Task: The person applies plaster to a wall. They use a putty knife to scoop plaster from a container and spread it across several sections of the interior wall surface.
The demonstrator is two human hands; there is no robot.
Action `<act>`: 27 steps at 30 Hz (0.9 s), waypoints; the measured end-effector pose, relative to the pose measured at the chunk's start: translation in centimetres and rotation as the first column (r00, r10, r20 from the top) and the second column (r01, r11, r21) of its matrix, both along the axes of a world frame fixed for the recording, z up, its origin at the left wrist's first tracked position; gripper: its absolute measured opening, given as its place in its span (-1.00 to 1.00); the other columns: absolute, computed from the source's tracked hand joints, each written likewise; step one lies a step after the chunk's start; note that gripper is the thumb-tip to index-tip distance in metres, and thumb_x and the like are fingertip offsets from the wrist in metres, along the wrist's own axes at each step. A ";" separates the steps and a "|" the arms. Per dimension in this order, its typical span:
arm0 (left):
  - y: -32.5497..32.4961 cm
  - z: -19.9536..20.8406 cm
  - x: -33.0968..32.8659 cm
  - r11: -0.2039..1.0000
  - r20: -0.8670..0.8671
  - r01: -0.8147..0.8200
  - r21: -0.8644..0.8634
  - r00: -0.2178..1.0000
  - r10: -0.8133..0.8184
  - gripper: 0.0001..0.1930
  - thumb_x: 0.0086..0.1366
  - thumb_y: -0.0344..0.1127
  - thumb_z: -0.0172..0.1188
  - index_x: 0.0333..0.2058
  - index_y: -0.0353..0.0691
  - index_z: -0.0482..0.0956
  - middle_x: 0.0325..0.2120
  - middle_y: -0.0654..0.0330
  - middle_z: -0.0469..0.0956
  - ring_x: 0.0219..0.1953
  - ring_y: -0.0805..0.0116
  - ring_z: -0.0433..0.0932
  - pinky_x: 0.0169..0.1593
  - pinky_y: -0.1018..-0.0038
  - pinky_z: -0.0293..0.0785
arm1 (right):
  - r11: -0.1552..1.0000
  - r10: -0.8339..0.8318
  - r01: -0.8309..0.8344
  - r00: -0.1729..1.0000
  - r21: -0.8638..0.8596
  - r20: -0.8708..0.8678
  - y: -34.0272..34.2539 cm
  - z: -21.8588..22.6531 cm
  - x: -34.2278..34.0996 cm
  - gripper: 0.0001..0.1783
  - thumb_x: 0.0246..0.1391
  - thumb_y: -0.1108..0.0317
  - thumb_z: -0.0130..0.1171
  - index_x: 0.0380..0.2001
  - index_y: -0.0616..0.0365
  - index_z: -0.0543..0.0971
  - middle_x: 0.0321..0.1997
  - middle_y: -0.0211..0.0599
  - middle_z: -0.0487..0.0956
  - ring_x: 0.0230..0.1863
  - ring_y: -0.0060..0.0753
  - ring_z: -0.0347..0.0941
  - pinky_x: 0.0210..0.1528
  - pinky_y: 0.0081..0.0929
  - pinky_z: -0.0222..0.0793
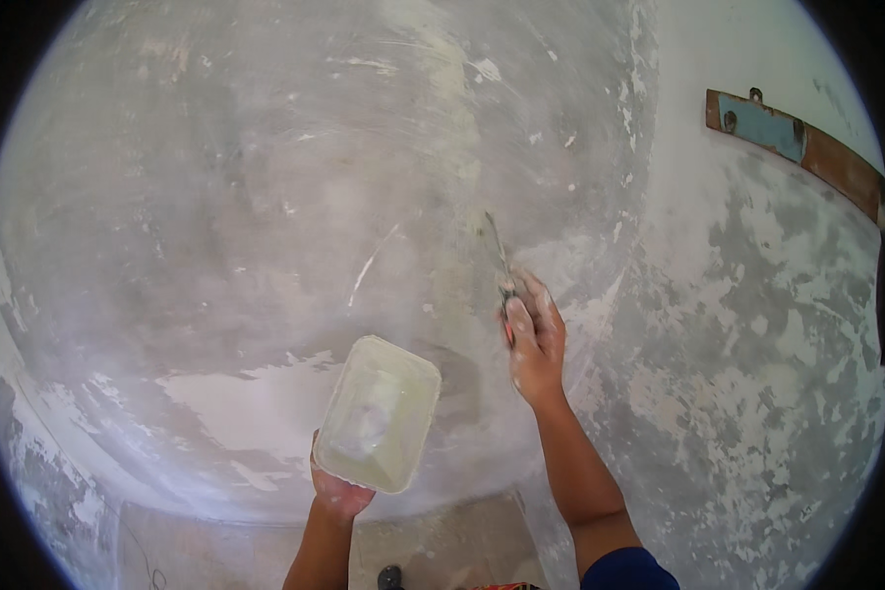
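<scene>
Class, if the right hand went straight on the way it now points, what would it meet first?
Probably the patchy grey wall, with the putty knife in the right hand leading. The blade may already touch it; depth is unclear here.

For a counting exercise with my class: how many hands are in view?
2. The left hand is at the lower middle, holding the tub, which hides part of it. The right hand is right of centre, holding the scraper. No other shows.
</scene>
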State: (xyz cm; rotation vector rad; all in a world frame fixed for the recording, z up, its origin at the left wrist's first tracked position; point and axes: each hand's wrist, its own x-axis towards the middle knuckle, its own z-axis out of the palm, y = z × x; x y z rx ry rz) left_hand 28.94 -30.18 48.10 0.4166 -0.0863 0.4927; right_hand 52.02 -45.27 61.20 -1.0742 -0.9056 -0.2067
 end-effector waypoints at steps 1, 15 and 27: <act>0.1 0.6 -0.5 0.999 -0.007 -0.040 0.011 0.999 0.040 -0.41 0.47 0.08 -0.15 0.28 -0.17 0.41 0.19 0.10 0.51 0.20 0.03 0.52 0.21 0.05 0.52 | 0.989 -0.146 0.145 0.971 0.017 0.191 1.5 0.9 0.6 -0.64 0.37 0.38 0.11 0.15 0.32 0.51 -0.29 -0.39 0.52 -0.35 -0.49 0.44 -0.31 -0.48 0.41; 3.7 1.2 -4.9 0.959 -0.056 -0.262 -0.106 0.965 0.257 -0.43 0.49 0.06 -0.06 0.32 -0.16 0.34 0.20 0.11 0.47 0.20 0.03 0.51 0.17 0.02 0.59 | 0.720 -0.525 0.688 0.454 0.092 0.719 12.0 -3.5 5.0 -0.47 0.05 0.46 0.39 0.14 0.09 0.60 -0.14 -0.09 0.39 -0.28 -0.08 0.43 -0.29 -0.28 0.45; 6.3 -0.5 -3.4 0.972 -0.081 -0.170 -0.160 0.984 0.158 -0.42 0.50 0.06 -0.10 0.34 -0.13 0.31 0.21 0.10 0.48 0.19 0.03 0.52 0.16 0.06 0.60 | 0.687 -0.678 0.698 0.514 0.202 0.526 8.2 5.0 2.7 -0.50 0.21 0.48 0.25 0.21 0.32 0.49 -0.13 -0.03 0.34 -0.22 -0.13 0.40 -0.17 -0.31 0.43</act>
